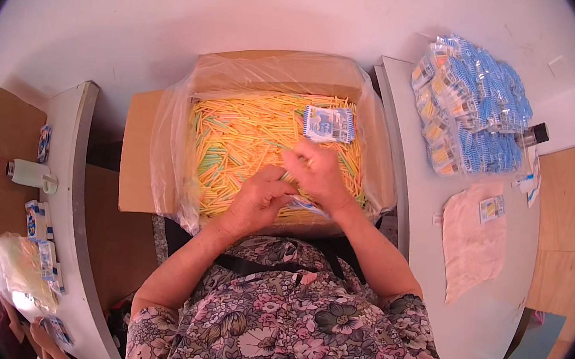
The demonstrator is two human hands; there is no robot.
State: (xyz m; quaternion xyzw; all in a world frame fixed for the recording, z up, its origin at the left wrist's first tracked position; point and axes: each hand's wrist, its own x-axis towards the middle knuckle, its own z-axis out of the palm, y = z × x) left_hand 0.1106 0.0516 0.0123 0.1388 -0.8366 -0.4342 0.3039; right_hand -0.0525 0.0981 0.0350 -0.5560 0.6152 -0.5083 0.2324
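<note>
Both hands work over a lined carton (135, 155) of yellow sticks (241, 146). Left hand (259, 201) curled narrow, apparently pinching sticks; right hand (319, 172) fingers closed on a small clear packet (307, 205).

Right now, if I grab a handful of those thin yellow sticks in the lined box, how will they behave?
The yellow sticks look thin and light, so a handful should weigh little. They lie loose and crisscrossed, so some will probably slip out and scatter. Being round-looking, strays may roll. The plastic liner looks floppy and may shift.
</note>
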